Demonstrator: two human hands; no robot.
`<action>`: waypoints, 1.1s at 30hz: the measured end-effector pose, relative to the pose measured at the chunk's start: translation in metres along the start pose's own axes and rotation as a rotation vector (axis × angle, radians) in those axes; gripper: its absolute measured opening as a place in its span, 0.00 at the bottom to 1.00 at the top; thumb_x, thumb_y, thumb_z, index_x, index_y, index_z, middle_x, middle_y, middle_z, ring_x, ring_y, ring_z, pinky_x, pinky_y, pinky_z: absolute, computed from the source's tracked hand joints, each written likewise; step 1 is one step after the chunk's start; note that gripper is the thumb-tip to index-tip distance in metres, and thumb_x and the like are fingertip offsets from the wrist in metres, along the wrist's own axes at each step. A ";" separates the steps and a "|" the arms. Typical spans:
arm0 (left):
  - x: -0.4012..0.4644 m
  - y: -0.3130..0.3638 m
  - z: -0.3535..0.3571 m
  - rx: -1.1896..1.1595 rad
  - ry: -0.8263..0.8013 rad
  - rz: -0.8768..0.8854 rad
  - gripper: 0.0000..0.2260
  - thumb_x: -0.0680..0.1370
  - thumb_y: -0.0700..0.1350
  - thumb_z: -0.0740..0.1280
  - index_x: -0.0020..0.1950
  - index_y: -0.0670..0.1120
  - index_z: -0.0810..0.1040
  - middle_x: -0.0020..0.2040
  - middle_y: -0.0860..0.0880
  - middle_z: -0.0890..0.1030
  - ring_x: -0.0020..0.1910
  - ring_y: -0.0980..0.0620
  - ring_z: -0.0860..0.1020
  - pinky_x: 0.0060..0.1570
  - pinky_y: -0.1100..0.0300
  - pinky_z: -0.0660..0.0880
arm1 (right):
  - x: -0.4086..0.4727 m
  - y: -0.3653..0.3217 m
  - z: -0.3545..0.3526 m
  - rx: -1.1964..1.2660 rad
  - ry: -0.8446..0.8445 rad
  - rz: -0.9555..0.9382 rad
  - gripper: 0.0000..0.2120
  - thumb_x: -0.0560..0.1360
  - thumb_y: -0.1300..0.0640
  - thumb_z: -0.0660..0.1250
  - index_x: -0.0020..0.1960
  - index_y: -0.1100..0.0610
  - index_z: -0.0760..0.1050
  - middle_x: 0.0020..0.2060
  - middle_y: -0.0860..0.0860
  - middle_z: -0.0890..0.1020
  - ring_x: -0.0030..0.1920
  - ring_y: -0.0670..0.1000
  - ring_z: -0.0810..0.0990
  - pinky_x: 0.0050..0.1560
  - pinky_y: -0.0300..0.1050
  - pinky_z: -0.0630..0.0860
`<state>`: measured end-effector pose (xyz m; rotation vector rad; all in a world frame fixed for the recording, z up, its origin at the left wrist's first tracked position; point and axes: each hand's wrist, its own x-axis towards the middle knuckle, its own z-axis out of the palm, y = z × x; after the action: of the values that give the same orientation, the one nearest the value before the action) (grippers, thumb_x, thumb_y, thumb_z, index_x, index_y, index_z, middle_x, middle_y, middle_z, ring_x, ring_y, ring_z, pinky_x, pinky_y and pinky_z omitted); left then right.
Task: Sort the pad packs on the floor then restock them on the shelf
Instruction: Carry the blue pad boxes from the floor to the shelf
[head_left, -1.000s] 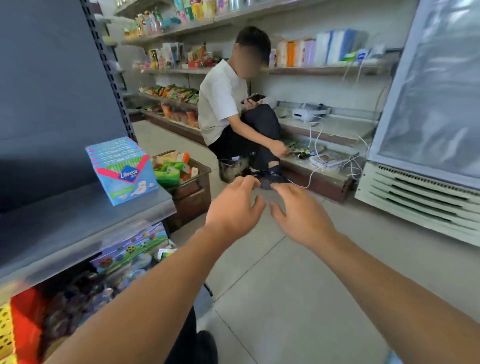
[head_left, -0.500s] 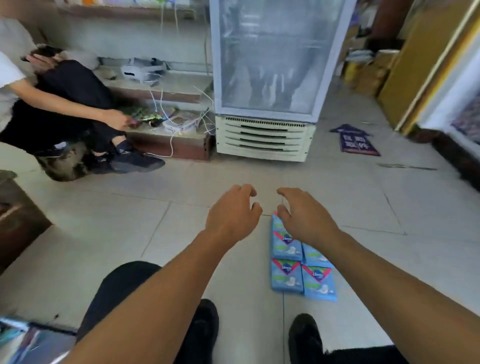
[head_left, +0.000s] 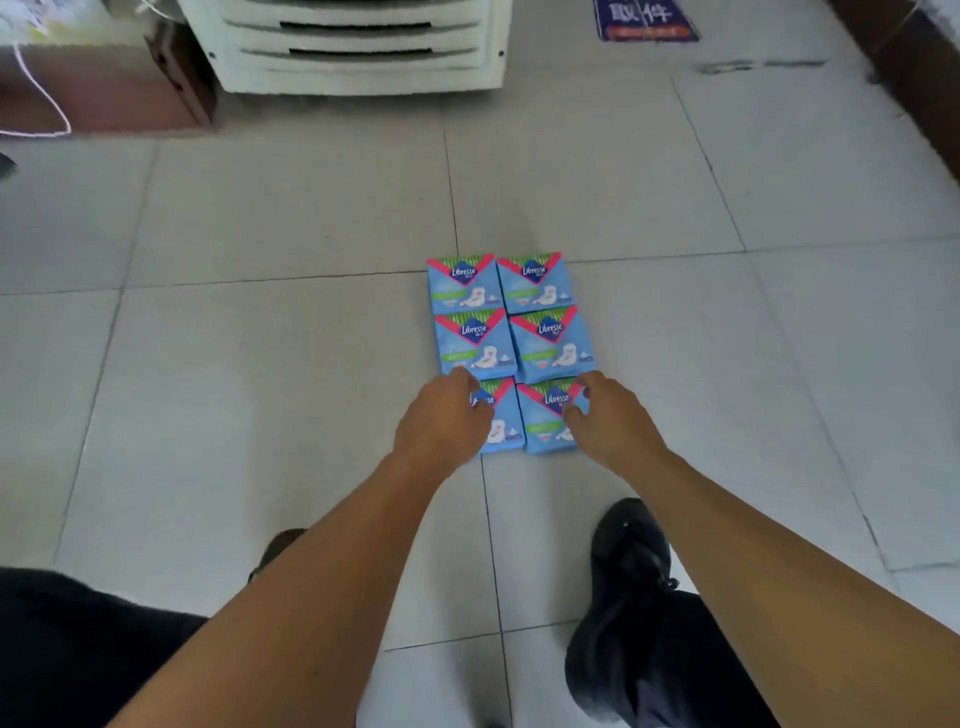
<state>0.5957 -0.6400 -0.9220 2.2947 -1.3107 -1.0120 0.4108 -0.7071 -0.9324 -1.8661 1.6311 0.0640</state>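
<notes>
We have the six pad packs (head_left: 511, 348) sorted into a neat two-by-three block on the floor (head_left: 260, 415), our left hand (head_left: 441, 423) and right hand (head_left: 610, 421) reaching with loosely curled fingers onto the nearest pair, so restocking these looks still ahead.
</notes>
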 end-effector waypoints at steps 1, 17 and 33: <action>0.009 0.001 0.013 -0.002 -0.020 -0.003 0.13 0.78 0.46 0.63 0.62 0.46 0.74 0.60 0.46 0.78 0.56 0.45 0.77 0.55 0.54 0.74 | 0.010 0.013 0.009 0.033 -0.012 0.051 0.20 0.78 0.57 0.64 0.68 0.60 0.68 0.61 0.60 0.75 0.60 0.60 0.75 0.56 0.49 0.71; 0.065 -0.007 0.127 -0.092 -0.192 -0.009 0.10 0.78 0.43 0.62 0.59 0.46 0.76 0.57 0.48 0.79 0.56 0.49 0.77 0.56 0.55 0.74 | 0.084 0.104 0.107 0.285 0.006 0.473 0.38 0.68 0.47 0.76 0.69 0.61 0.63 0.63 0.59 0.70 0.63 0.62 0.70 0.58 0.50 0.69; 0.060 0.000 0.164 -0.140 -0.270 -0.022 0.17 0.78 0.43 0.64 0.67 0.43 0.71 0.63 0.44 0.75 0.64 0.46 0.73 0.57 0.57 0.70 | 0.078 0.139 0.115 0.454 -0.009 0.577 0.35 0.64 0.46 0.77 0.63 0.58 0.66 0.59 0.58 0.74 0.58 0.59 0.76 0.58 0.59 0.77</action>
<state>0.4991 -0.6789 -1.0629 2.1296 -1.2675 -1.4136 0.3457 -0.7202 -1.1171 -1.0264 1.9360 -0.0502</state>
